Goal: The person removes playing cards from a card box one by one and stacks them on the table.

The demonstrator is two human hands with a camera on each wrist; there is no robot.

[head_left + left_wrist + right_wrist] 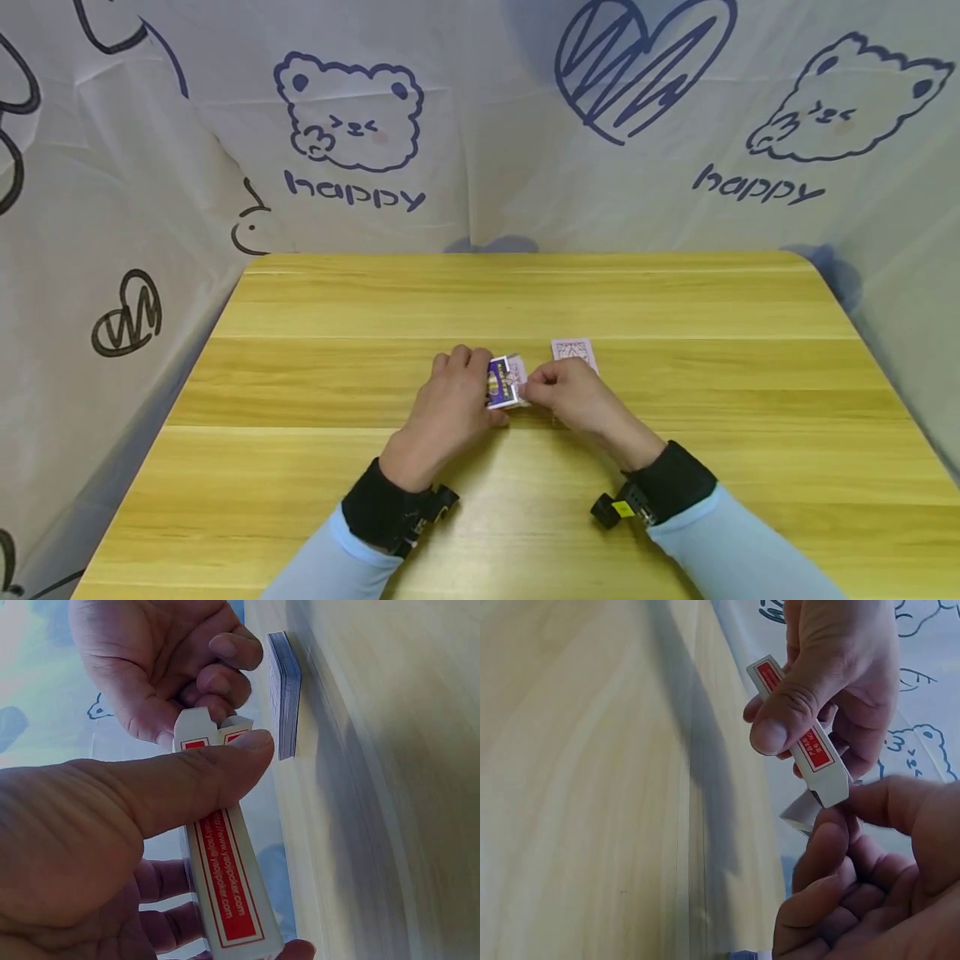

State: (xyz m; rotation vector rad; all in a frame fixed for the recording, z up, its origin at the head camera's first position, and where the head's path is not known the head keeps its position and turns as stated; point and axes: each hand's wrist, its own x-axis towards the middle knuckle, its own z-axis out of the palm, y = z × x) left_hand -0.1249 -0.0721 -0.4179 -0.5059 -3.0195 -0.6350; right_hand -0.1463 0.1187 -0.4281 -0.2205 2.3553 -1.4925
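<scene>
My left hand (452,402) grips a small playing card box (499,383), its face purple with yellow print and a white border. In the left wrist view the thumb lies along the narrow side of the box (229,885), which is white with a red printed panel. The end towards my right hand (583,398) has its flaps unfolded. Right thumb and fingertips pinch an end flap (832,786) in the right wrist view. Just beyond the right hand lies a stack of playing cards (574,348), patterned back up, partly hidden by that hand.
The hands work over the middle of a wood-grain table (315,475). Behind it hangs a white cloth (510,167) with drawn bears and hearts. A cuff with a small camera is worn on each wrist.
</scene>
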